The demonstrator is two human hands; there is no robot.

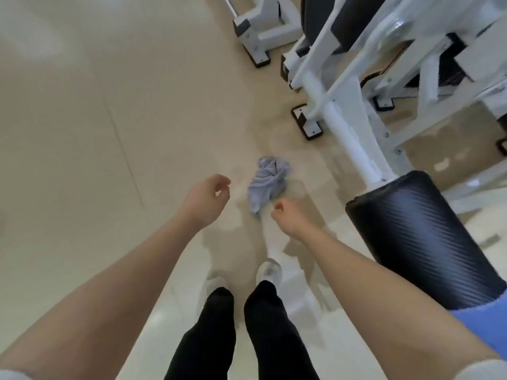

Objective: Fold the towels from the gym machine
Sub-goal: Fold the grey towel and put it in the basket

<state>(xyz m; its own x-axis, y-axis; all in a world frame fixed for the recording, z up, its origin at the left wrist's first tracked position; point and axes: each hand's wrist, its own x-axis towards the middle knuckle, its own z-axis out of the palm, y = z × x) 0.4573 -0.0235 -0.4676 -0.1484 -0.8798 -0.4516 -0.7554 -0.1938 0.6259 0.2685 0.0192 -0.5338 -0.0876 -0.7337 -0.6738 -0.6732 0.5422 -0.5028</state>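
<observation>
Right now, from the head camera looking down, a crumpled grey-blue towel lies in a heap on the pale floor, just ahead of the person's white shoes and near the foot of the white gym machine. A black padded roller on that machine juts out at the right. Both bare arms reach forward and down. The left hand hangs beside the towel with its fingers loosely curled and nothing in its grip; the right hand sits just below the towel's near end, fingers curled in, also empty as far as I can see. Neither hand touches the cloth. The towel looks soft, light and limp, so it will sag and twist once lifted; I'd judge a pinch at a loose edge or corner of the heap best, followed by a shake to open it flat before any fold.
</observation>
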